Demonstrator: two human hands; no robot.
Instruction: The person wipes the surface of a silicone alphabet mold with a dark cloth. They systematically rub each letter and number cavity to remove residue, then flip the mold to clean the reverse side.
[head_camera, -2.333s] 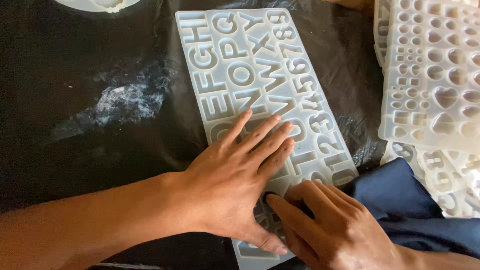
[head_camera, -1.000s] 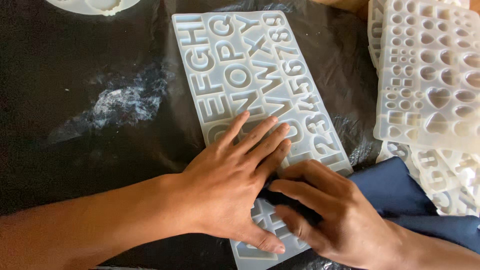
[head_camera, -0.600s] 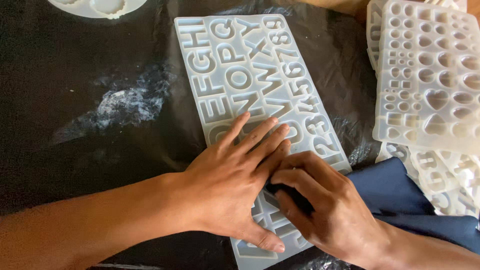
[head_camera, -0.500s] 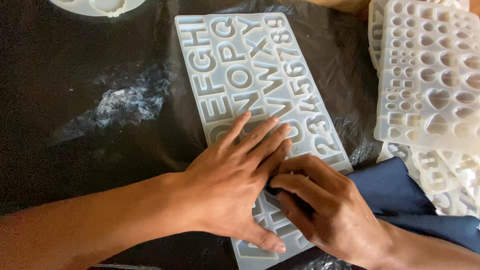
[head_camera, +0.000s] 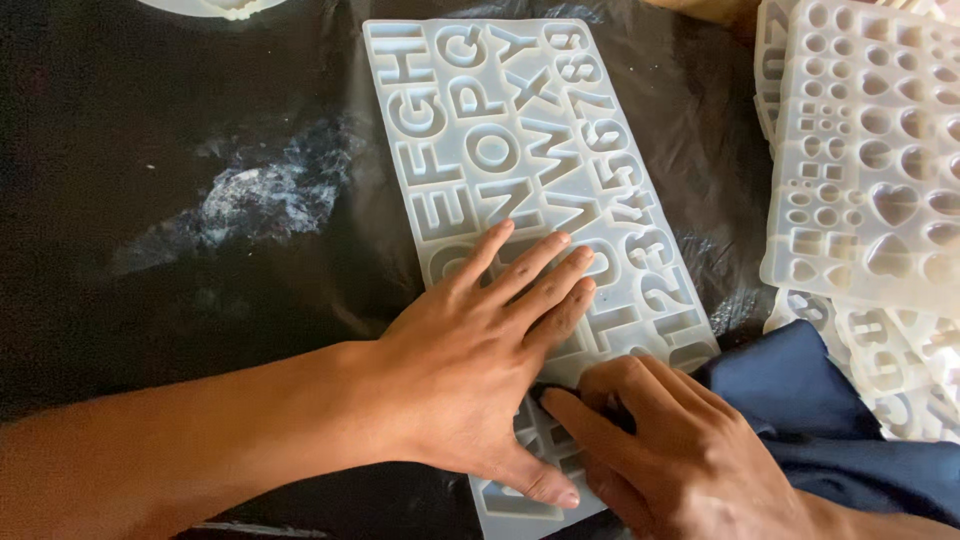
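Lying flat on a black sheet (head_camera: 150, 330), a pale translucent letter mould (head_camera: 520, 150) is running from the top of the view down toward the person. The left hand (head_camera: 470, 370) is pressing palm-down on its near half, fingers spread and straight, gripping nothing; likely it is pinning the floppy mould so it cannot slide or buckle. The right hand (head_camera: 670, 450) is crouching at the near right edge, fingers curled with the tips digging into a cavity; whether it is pinching anything cannot be told. A white powdery smear (head_camera: 260, 195) is marking the sheet to the left. A stack of shape moulds (head_camera: 870, 160) is sitting to the right, apart from the work. A blue cloth (head_camera: 800, 400) is lying under the right wrist.
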